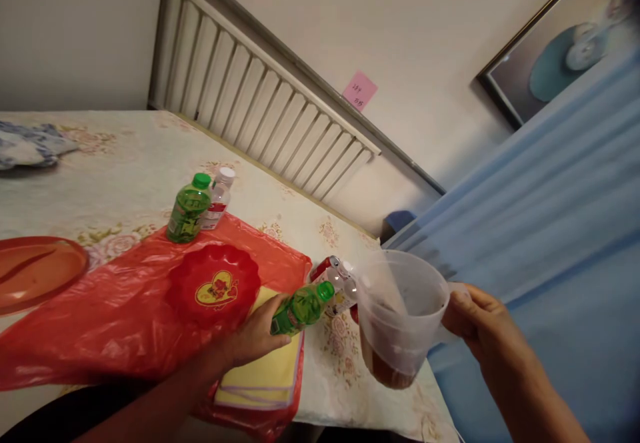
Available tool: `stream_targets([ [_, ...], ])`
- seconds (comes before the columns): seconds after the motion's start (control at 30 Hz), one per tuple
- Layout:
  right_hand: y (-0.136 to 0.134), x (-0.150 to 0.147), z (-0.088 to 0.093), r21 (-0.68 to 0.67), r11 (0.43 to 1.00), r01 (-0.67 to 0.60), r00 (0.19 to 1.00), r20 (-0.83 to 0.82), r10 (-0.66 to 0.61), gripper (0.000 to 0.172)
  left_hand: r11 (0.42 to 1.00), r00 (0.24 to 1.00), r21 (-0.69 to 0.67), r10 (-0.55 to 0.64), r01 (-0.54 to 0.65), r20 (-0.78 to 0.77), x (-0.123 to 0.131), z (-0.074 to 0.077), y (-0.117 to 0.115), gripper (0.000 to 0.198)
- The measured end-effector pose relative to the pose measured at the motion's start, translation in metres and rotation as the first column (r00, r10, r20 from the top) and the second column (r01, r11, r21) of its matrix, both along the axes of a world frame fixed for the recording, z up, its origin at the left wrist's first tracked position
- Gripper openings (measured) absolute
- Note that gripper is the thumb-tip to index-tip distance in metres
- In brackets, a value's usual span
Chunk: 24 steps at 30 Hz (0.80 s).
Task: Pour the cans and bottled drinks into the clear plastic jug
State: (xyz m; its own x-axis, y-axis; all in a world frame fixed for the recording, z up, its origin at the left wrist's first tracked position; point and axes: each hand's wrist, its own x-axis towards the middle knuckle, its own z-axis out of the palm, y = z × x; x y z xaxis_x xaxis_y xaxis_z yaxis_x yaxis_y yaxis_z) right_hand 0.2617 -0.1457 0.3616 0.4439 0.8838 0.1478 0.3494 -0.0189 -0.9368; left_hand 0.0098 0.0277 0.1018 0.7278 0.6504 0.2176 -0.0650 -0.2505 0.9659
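Note:
My left hand (pixel 265 330) is wrapped round a green plastic bottle (pixel 303 308) with its green cap on, tilted to the right above a folded yellow cloth (pixel 265 380). By its handle, my right hand (pixel 475 313) grips a translucent plastic measuring jug (pixel 400 336) with some brown liquid at the bottom. The jug is held over the table's right side. Behind the held bottle and the jug stand a clear bottle with a label (pixel 341 290) and a red can (pixel 327 266), both partly hidden.
A red scalloped dish (pixel 220 280) lies on a red plastic sheet (pixel 125 303). Another green bottle (pixel 189 210) and a white-capped bottle (pixel 220 196) stand behind it. An orange plate (pixel 40 270) is at the left. A blue curtain (pixel 540 230) hangs at the right.

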Motion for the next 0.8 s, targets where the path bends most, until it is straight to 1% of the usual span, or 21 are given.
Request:
stream_targets([
  [0.13,-0.004,0.002,-0.011,-0.060,0.998,-0.008,1.000,0.019,0.009,0.043,0.999,0.999,0.009,-0.033,0.033,-0.018,-0.003,0.001,0.000,0.072],
  [0.33,-0.002,0.005,-0.022,-0.124,0.992,-0.018,0.999,0.047,0.024,0.045,0.999,0.998,0.037,-0.038,0.040,-0.050,-0.007,-0.005,0.002,0.073],
  [0.6,0.005,-0.002,-0.019,-0.213,0.977,-0.008,0.993,0.111,0.032,0.051,0.998,0.998,0.060,-0.030,0.034,-0.063,-0.007,-0.012,0.001,0.074],
  [0.8,0.006,0.002,-0.020,-0.257,0.966,-0.036,0.987,0.143,0.074,0.053,0.998,0.998,0.059,-0.033,0.037,-0.061,-0.006,-0.017,0.002,0.071],
])
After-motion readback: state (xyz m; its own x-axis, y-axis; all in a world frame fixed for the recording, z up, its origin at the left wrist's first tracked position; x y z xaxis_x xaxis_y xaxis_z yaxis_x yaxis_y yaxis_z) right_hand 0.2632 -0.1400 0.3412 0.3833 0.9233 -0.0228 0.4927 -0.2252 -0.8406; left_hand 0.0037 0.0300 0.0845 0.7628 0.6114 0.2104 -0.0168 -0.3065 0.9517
